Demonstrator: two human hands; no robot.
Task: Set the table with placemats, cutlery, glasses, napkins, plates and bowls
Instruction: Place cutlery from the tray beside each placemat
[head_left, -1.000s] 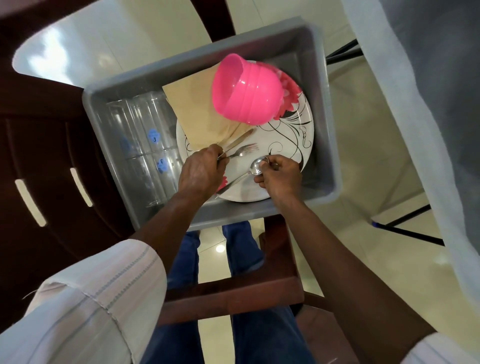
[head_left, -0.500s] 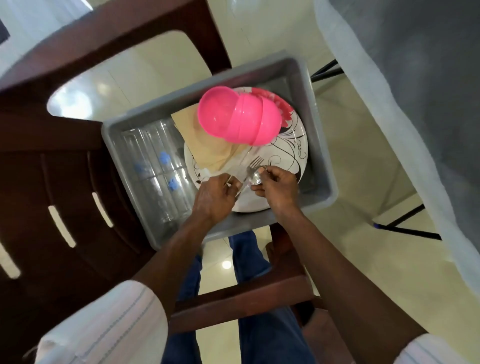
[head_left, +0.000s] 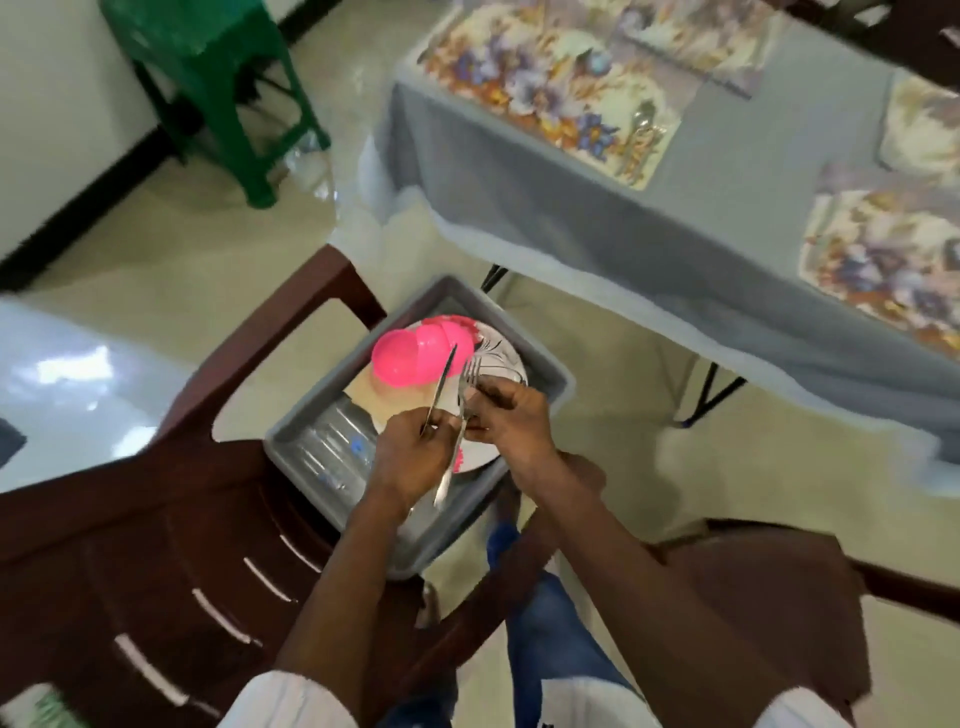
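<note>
Close together, hands (head_left: 410, 452) (head_left: 519, 421) around cutlery (head_left: 442, 385).

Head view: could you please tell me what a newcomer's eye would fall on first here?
The bright pink bowls, tipped on their side over a patterned plate in the grey tub on the brown chair at centre. Just in front, the left hand grips a knife and the right hand pinches a fork above the tub. At upper right, floral placemats lie on the grey-clothed table, one already bearing cutlery.
</note>
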